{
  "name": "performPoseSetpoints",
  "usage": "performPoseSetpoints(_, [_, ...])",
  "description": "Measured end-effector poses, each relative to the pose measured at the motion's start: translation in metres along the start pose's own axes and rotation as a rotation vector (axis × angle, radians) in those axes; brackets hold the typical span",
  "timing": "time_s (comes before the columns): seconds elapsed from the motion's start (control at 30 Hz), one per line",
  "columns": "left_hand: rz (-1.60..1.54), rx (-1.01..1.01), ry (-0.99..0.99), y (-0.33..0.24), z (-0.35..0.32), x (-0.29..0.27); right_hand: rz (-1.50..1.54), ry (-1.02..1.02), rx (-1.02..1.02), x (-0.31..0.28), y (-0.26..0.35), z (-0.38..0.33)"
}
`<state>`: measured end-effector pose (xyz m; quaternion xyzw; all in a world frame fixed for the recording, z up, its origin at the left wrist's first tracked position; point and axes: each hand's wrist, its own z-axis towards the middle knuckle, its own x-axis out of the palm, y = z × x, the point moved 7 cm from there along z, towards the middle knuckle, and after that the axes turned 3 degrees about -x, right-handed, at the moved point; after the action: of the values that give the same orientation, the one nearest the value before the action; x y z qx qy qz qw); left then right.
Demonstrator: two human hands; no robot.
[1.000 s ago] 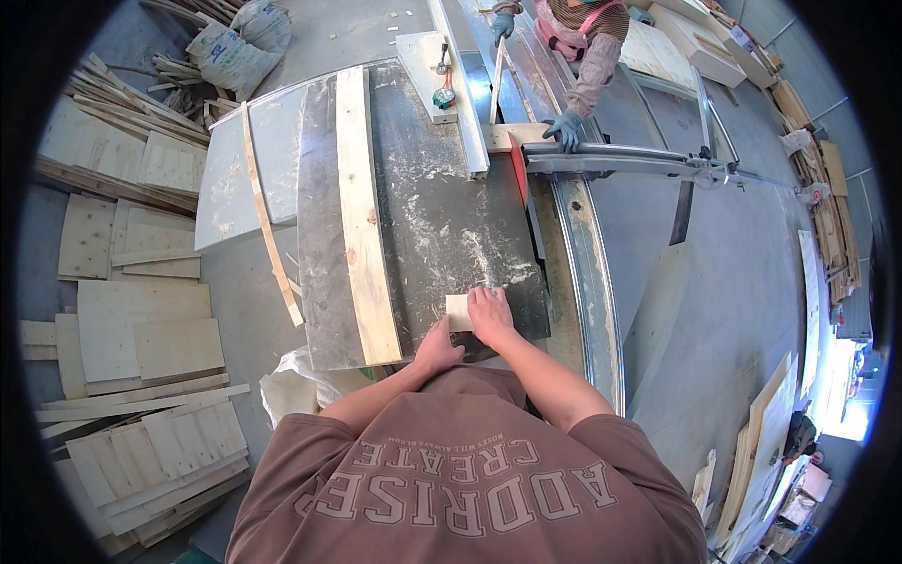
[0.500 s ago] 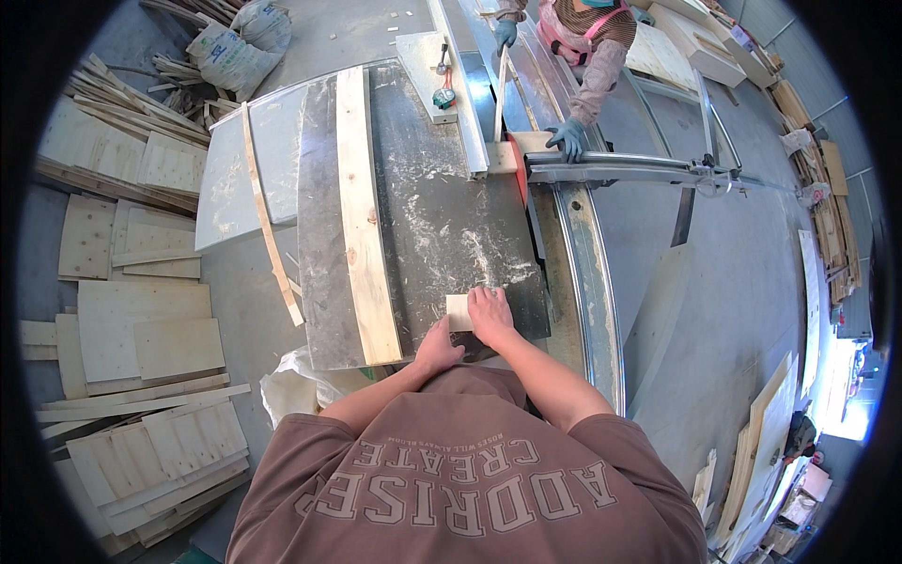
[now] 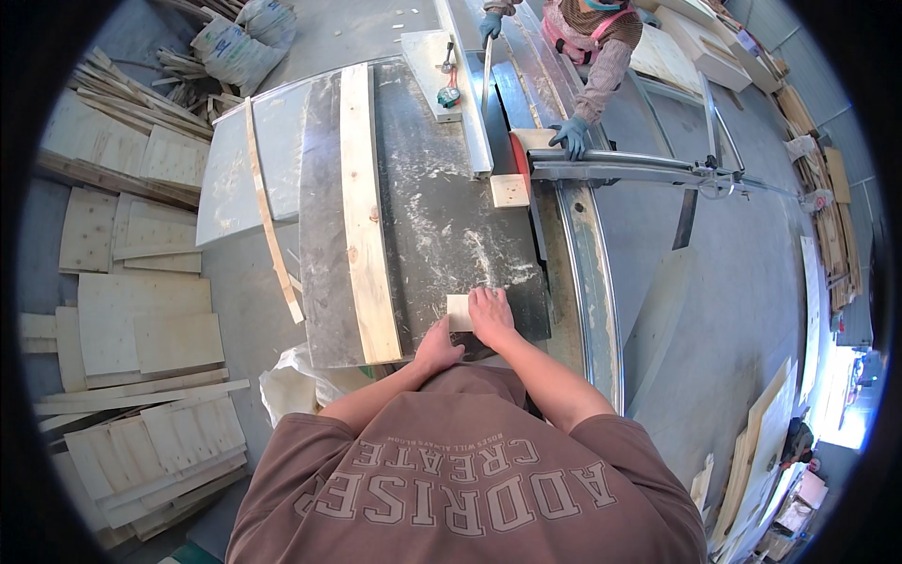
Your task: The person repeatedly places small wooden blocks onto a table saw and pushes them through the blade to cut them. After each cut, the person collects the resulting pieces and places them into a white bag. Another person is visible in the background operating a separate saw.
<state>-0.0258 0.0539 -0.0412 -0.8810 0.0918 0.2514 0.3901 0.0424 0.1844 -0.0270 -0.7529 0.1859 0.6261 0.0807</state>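
On my feed the right hand (image 3: 489,312) covers one end of the small wooden block (image 3: 458,313), so I can't see that edge, and I can't make out how the fingers of the left hand (image 3: 439,346) meet its near corner. The co-worker (image 3: 594,38) is cut off above by the top edge — I get little of the head. The metal fence (image 3: 467,122) and the bulky sack (image 3: 233,56) run out of view there too. Glare washes out the bright opening (image 3: 853,399) at right, and the clutter (image 3: 797,503) below — small and blurred — I can't sort into separate things.
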Motion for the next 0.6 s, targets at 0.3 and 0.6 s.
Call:
performPoseSetpoints(0.3, [-0.038, -0.011, -0.013, -0.001, 0.001, -0.002, -0.031, 0.001, -0.029, -0.002, 0.001, -0.002])
performPoseSetpoints(0.6, [-0.042, -0.006, -0.032, 0.0, 0.006, -0.002, -0.041, -0.03, -0.048, -0.017, 0.004, -0.003])
